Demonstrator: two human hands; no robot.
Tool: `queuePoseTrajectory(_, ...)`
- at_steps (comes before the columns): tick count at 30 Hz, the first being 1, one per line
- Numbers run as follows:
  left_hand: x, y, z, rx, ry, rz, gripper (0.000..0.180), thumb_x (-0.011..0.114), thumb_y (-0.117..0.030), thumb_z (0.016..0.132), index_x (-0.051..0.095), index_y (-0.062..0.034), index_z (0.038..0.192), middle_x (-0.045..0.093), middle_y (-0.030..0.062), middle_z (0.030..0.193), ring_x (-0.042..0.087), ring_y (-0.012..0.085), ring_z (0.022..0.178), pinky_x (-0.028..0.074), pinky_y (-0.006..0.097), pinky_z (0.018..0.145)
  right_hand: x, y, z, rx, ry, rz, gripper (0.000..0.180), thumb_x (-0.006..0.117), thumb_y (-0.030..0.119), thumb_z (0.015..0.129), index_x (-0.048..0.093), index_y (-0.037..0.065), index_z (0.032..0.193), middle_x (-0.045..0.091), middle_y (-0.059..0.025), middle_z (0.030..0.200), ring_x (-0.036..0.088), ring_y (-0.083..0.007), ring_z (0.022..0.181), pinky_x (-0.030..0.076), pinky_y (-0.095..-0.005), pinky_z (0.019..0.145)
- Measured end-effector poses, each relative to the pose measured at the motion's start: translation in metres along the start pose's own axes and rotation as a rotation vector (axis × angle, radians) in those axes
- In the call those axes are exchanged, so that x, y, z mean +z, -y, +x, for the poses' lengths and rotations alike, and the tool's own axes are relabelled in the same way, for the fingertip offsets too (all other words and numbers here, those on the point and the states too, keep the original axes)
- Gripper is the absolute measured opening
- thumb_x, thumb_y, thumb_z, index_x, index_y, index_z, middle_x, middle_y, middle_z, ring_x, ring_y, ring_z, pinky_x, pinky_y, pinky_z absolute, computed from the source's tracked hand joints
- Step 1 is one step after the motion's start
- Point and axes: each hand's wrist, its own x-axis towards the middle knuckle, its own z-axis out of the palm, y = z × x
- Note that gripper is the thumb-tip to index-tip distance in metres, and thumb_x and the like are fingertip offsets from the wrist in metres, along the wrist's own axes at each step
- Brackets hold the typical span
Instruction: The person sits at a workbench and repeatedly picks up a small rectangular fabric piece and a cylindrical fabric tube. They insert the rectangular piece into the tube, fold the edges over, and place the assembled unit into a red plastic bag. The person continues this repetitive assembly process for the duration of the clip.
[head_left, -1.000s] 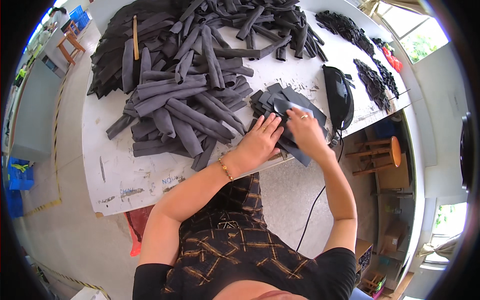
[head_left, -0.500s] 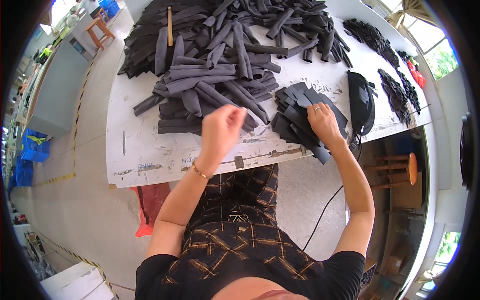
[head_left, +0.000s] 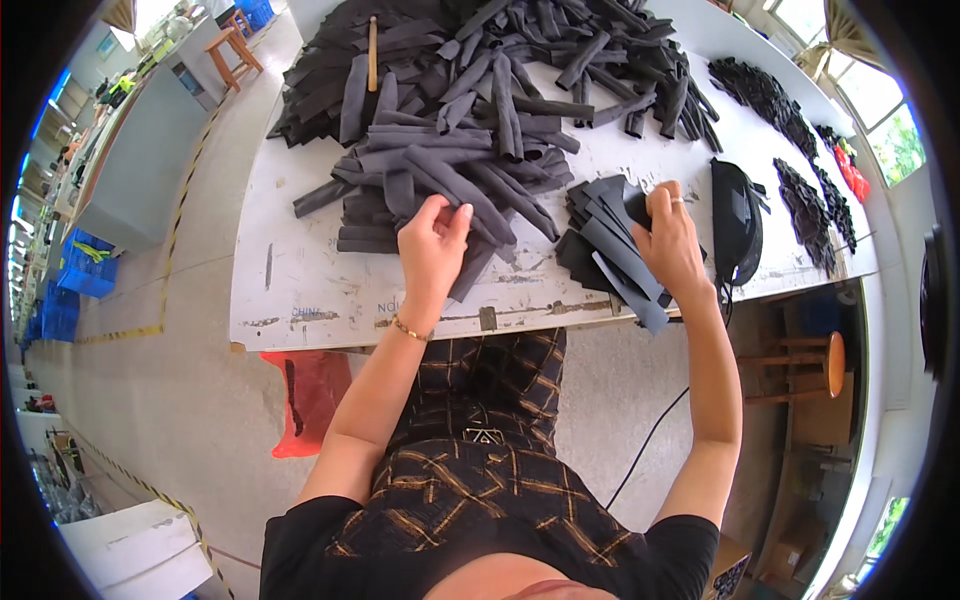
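We saw the left hand (head_left: 432, 245) at the near edge of a large pile of dark fabric strips (head_left: 460, 150) on the white tabletop (head_left: 300, 290). Its grip was closed in a pinch, thumb against fingertips, on the end of one dark strip (head_left: 478, 240) that ran from the pile down toward the tabletop's front edge. A thin bracelet (head_left: 410, 330) circled that wrist.

The right hand (head_left: 668, 240) rested on a smaller stack of flat dark pieces (head_left: 605, 245) just right of the pile. Its fingers were curled over the stack's upper right corner, holding it down; we could not tell whether the thumb passed beneath. A ring showed on one finger.

Just beside the right hand lay a black rounded object (head_left: 735, 220), with a cable hanging below the tabletop. Farther right, small heaps of dark scraps (head_left: 765, 95) lay well apart from both hands. A wooden stick (head_left: 372, 50) lay on the far part of the pile.

Nothing stood between the hands and the strips. Below the tabletop we noted a red bag (head_left: 305, 395) on the floor, and a round wooden stool (head_left: 815, 365) at the right.
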Motion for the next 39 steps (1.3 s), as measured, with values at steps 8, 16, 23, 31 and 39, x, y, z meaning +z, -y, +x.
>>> queuePoseTrajectory(8, -0.004, -0.029, 0.003, 0.043, 0.105, -0.408, 0.018, 0.072, -0.016, 0.092, 0.065, 0.0012, 0.094, 0.064, 0.0013, 0.088, 0.060, 0.0039, 0.079, 0.049, 0.021, 0.064, -0.014, 0.072, -0.016, 0.034, -0.013, 0.342, 0.037, 0.077, 0.006, 0.074, 0.045, 0.002, 0.094, 0.043, -0.0166, 0.103, 0.050, -0.0344, 0.083, 0.045, -0.0408, 0.073)
queuePoseTrajectory(16, -0.008, -0.047, 0.018, -0.352, 0.282, -0.886, 0.024, 0.058, -0.023, 0.100, 0.052, -0.0005, 0.103, 0.071, 0.0179, 0.101, 0.073, 0.0344, 0.084, 0.065, 0.044, 0.065, 0.016, 0.096, -0.030, 0.127, -0.164, 0.590, 0.036, 0.083, 0.007, 0.074, 0.054, 0.001, 0.096, 0.052, -0.0106, 0.098, 0.053, -0.0232, 0.090, 0.046, -0.0311, 0.082)
queuePoseTrajectory(23, -0.003, -0.044, 0.018, -0.485, 0.413, -1.032, 0.024, 0.060, -0.010, 0.098, 0.058, 0.0006, 0.119, 0.067, 0.0191, 0.114, 0.069, 0.0326, 0.102, 0.063, 0.040, 0.082, 0.040, 0.119, -0.040, 0.389, -0.175, 0.926, 0.057, 0.073, 0.002, 0.086, 0.047, 0.003, 0.137, 0.061, -0.0077, 0.103, 0.058, -0.0146, 0.096, 0.047, -0.0270, 0.088)
queuePoseTrajectory(31, 0.010, -0.042, 0.014, -0.424, 0.337, -0.950, 0.021, 0.063, -0.002, 0.094, 0.055, -0.0015, 0.114, 0.068, 0.0170, 0.104, 0.070, 0.0329, 0.098, 0.061, 0.040, 0.083, 0.033, 0.136, -0.026, 0.262, -0.164, 0.609, 0.045, 0.071, 0.002, 0.080, 0.057, 0.002, 0.122, 0.057, -0.0172, 0.101, 0.060, -0.0318, 0.091, 0.049, -0.0366, 0.079)
queuePoseTrajectory(39, -0.002, -0.042, -0.001, -0.423, 0.500, -1.030, 0.035, 0.058, -0.005, 0.098, 0.050, 0.0019, 0.131, 0.067, 0.0175, 0.114, 0.067, 0.0270, 0.106, 0.057, 0.043, 0.093, 0.067, 0.137, -0.014, 0.365, -0.321, 0.733, 0.016, 0.069, 0.001, 0.085, 0.061, -0.001, 0.100, 0.058, -0.0120, 0.081, 0.056, -0.0231, 0.070, 0.046, -0.0320, 0.064)
